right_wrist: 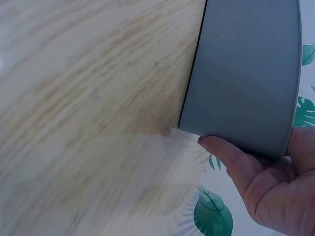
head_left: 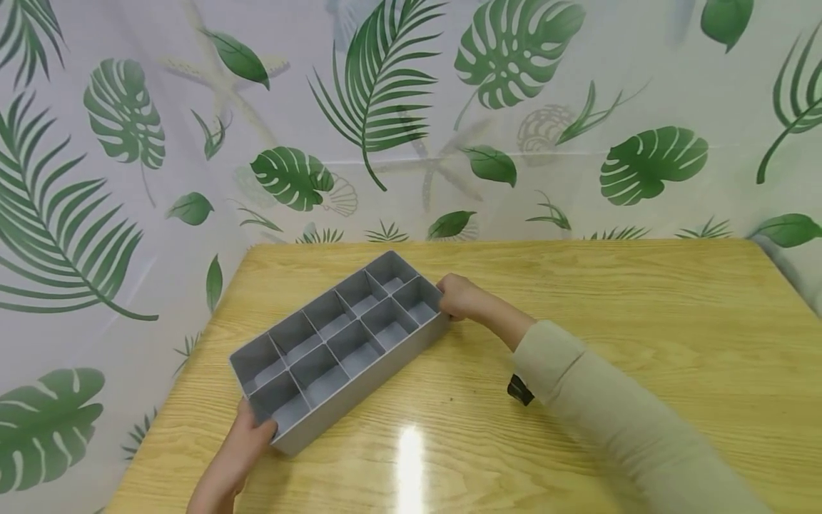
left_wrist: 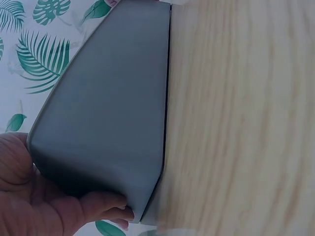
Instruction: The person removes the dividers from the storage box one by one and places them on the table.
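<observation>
A grey rectangular organizer box (head_left: 356, 389), split into two rows of square compartments, sits at a slant on the wooden table, open side up. The bare floors of several compartments show. My left hand (head_left: 240, 446) grips the near left end, thumb over the rim. In the left wrist view, the fingers of that hand (left_wrist: 64, 206) wrap the end wall. At the far right end, my right hand (head_left: 459, 296) holds the box by its short side. The right wrist view shows this hand (right_wrist: 275, 187) with a finger along the lower edge and the thumb side near the rim.
The wood-grain table (head_left: 616, 300) extends to the right of the box. Behind and to the left hangs a white curtain (head_left: 398, 200) with green leaf prints. A small black object (head_left: 520, 390) shows beside the right sleeve (head_left: 597, 385). A bright reflection lies on the near tabletop.
</observation>
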`<state>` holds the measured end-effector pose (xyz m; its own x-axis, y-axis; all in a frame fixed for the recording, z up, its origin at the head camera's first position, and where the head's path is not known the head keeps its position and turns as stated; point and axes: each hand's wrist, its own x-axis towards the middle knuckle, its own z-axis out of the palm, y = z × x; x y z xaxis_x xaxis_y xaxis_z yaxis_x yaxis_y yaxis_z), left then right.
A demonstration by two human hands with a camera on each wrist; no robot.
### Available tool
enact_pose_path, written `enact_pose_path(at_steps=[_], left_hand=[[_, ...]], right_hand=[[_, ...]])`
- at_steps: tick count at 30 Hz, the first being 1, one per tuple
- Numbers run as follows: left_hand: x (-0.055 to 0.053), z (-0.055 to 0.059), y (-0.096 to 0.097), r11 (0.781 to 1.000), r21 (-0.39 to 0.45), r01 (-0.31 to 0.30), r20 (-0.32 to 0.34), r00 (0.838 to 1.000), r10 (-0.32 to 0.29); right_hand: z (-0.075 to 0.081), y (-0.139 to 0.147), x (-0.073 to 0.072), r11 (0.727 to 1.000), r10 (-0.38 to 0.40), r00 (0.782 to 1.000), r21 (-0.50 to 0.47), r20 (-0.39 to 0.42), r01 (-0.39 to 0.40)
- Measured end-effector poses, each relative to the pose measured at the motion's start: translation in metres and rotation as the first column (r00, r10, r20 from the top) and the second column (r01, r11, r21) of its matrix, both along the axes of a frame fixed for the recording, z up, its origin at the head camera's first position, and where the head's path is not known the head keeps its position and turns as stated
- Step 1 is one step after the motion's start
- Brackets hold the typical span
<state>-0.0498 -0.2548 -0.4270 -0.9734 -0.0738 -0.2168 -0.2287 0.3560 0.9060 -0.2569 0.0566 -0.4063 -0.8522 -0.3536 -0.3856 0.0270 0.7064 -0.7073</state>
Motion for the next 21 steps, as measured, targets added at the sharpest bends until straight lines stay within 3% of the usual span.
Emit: enact_pose_path(at_steps=[5,13,21], left_hand=[[-0.005,0.0,0.003,0.999,0.02,0.047,-0.018,0.999,-0.047],[-0.016,0.001,0.01,0.991,0.053,0.126,-0.004,0.992,-0.126],[-0.029,0.001,0.029,0.975,0.078,0.21,0.029,0.977,-0.213]], right_hand=[[0.001,0.013,0.006,0.999,0.01,0.999,0.031,-0.031,-0.009],[0.004,0.037,0.012,0.999,0.025,1.0,0.037,0.008,-0.026],[0.008,0.072,0.019,0.99,0.086,0.996,0.108,0.013,-0.087]])
